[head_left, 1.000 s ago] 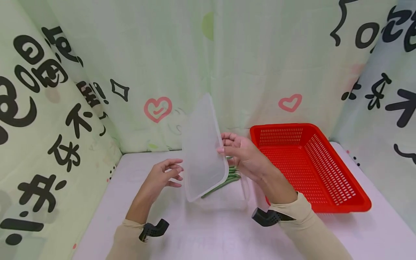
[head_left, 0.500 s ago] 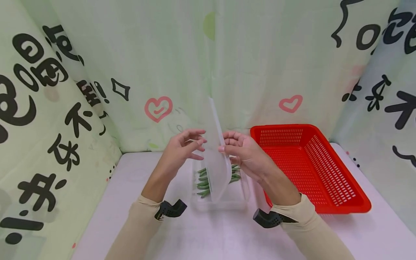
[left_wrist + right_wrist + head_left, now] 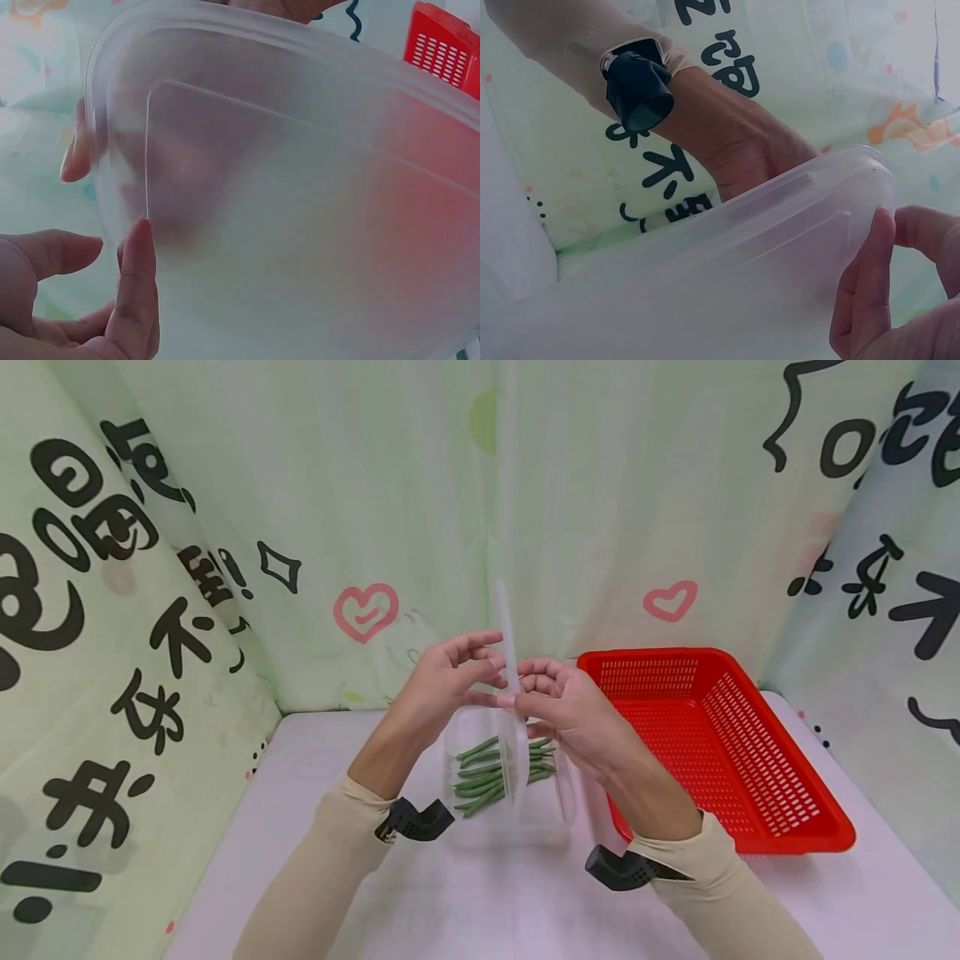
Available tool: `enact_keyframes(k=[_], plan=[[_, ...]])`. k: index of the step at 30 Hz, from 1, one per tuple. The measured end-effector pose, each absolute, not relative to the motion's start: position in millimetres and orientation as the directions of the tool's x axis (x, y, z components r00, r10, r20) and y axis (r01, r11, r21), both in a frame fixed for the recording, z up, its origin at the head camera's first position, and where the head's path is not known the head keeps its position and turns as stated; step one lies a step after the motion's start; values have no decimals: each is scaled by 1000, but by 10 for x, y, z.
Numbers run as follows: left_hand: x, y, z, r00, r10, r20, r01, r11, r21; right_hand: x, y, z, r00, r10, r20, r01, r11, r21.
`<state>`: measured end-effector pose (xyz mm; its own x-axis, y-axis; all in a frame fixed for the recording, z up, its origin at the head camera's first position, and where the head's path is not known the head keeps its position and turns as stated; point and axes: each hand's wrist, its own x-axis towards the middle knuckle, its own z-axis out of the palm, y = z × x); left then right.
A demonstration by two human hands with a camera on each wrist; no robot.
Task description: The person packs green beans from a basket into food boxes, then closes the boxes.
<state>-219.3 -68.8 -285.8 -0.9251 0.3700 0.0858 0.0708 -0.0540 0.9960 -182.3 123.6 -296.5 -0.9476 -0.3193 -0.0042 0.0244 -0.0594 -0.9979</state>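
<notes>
A translucent white plastic lid (image 3: 507,639) stands nearly edge-on in the head view, over a clear box (image 3: 540,835). Long green beans (image 3: 478,787) lie in that box, partly behind the lid. My right hand (image 3: 570,710) pinches the lid's right edge between thumb and fingers; in the right wrist view its fingers (image 3: 874,281) lie against the lid face. On the other side, my left hand (image 3: 448,683) has its fingers loosely bent. One left fingertip (image 3: 139,240) touches or nearly touches the lid near its edge, and the left thumb stays apart.
A red perforated plastic basket (image 3: 675,743) sits to the right of the box, close to my right forearm. The pale table (image 3: 300,827) meets a printed curtain (image 3: 375,485) behind, with curtain sides left and right.
The lid has turned from showing its broad face to nearly edge-on, uncovering more beans. My left hand has moved right and up to the lid; the right hand stays about in place.
</notes>
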Motion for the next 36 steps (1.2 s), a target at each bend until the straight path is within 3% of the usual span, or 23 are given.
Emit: enact_keyframes(k=[6,23,29,36], plan=[[-2182,-650,-2782,-933,353,62,48,-49,998,-1798,1202,-2957,-954,-299,-7,0,25,-1000],[-2190,-727,-2698,-957,290,21,-7,-96,995,-1871,1304,-3156,-952,-296,74,-91,44,-995],[-2160,-811,-2692,-951,306,50,11,-128,992,-2020,1422,-3491,-978,-205,-36,24,62,-998],[-2118,-1008,-2697,-945,321,68,-1,-209,978,-2047,1504,-3662,-953,-270,-137,159,-59,-986]])
